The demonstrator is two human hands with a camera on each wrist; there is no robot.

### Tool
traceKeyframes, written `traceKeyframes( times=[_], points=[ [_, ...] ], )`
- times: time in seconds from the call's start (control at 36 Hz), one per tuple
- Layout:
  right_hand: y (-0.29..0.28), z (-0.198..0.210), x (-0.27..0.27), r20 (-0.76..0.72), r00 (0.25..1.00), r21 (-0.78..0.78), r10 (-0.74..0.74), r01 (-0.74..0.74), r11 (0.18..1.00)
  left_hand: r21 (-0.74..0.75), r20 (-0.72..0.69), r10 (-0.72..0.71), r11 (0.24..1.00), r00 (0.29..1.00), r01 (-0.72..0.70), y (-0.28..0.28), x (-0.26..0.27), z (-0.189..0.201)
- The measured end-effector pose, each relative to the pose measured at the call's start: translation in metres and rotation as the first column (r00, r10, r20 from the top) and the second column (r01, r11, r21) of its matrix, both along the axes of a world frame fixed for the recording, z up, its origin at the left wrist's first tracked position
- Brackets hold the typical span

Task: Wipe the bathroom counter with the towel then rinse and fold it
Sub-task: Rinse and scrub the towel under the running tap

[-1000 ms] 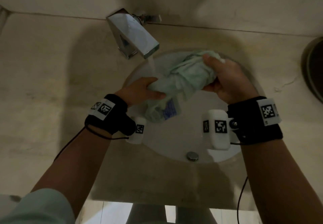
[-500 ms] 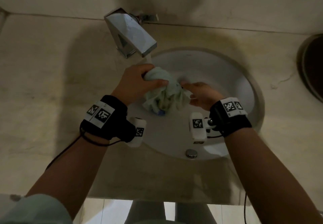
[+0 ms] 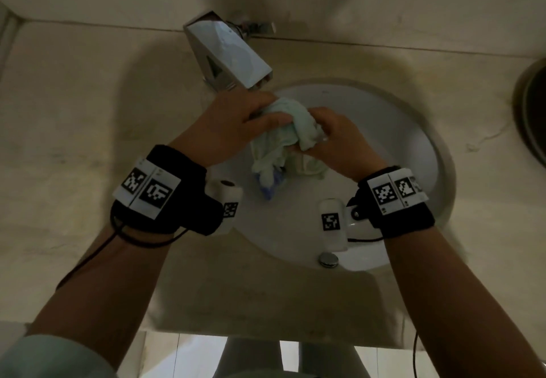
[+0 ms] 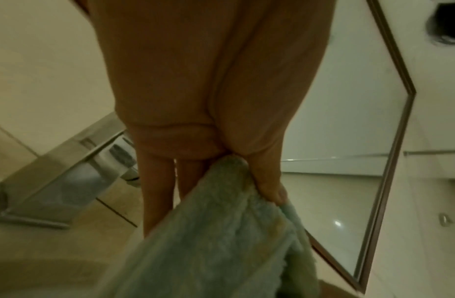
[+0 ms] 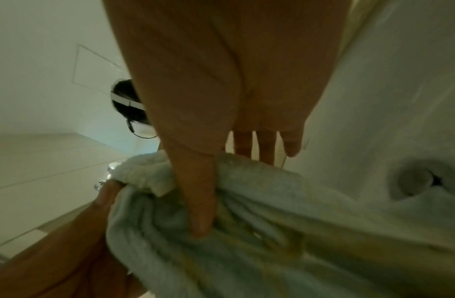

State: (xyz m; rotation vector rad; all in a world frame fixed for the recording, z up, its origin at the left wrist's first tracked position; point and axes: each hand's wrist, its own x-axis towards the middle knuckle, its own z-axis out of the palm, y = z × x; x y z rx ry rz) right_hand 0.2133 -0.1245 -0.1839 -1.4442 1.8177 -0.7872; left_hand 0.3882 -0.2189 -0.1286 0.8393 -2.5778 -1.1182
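I'm getting dim, yellowish light here; a broad shadow falls on the counter (image 3: 88, 129) around both hands. Wrist views are soft and smeared, edges bowed, glare on the faucet (image 3: 227, 52).

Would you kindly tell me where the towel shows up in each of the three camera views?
Head: towel bunched at centre, over the sink basin, between both hands.
Left wrist: towel fills the lower middle, under the thumb.
Right wrist: towel spans the lower half.
Shared landmark: the faucet, also at left in the left wrist view.
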Motion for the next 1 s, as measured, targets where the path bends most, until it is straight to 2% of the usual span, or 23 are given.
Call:
traceKeyframes(
  times=[0.11, 0.22, 0.33, 0.44, 0.56, 0.67, 0.75, 0.86, 0.92, 1.0],
  points=[
    [0.003, 0.0, -0.007, -0.023, 0.999, -0.01, -0.021, 0.021, 1.0, -0.033, 0.015, 0.019, 0.999, 1.0, -0.018, -0.002, 0.008, -0.007],
    [0.004, 0.016, -0.011, 0.078, 0.993, -0.073, -0.088, 0.094, 0.993, -0.051, 0.02, 0.042, 0.998, 0.999, -0.041, -0.004, 0.013, -0.008],
    [0.003, 0.044, -0.003, 0.211, 0.975, -0.158, -0.065, 0.099, 0.983, -0.018, -0.011, 0.071, 0.997, 0.997, -0.071, -0.003, 0.014, 0.001],
    [0.002, 0.07, 0.006, 0.315, 0.949, -0.253, -0.011, 0.095, 0.963, 0.173, -0.095, 0.099, 0.981, 0.991, -0.081, -0.005, 0.015, 0.011],
    [0.002, 0.081, 0.01, 0.428, 0.904, -0.249, 0.006, 0.112, 0.962, 0.386, -0.18, 0.155, 0.919, 0.972, -0.075, -0.004, 0.019, 0.024],
    [-0.002, 0.076, 0.012, 0.513, 0.858, -0.138, -0.037, 0.125, 0.982, 0.389, -0.118, 0.153, 0.916, 0.981, -0.096, -0.008, 0.018, 0.02],
    [-0.01, 0.051, 0.011, 0.475, 0.871, 0.009, -0.125, 0.137, 0.99, 0.255, 0.009, 0.122, 0.959, 0.992, -0.121, -0.01, 0.016, 0.003],
    [-0.016, 0.013, 0.011, 0.539, 0.789, 0.218, -0.293, 0.205, 0.954, 0.046, 0.15, 0.085, 0.995, 0.985, -0.093, -0.009, 0.014, -0.024],
    [-0.017, 0.0, 0.012, 0.535, 0.772, 0.312, -0.342, 0.195, 0.93, 0.048, 0.204, 0.08, 0.995, 0.976, -0.091, -0.008, 0.014, -0.033],
    [-0.017, -0.02, 0.009, 0.485, 0.787, 0.409, -0.381, 0.181, 0.894, 0.043, 0.273, 0.109, 0.991, 0.956, -0.126, -0.009, 0.008, -0.04]
  ],
)
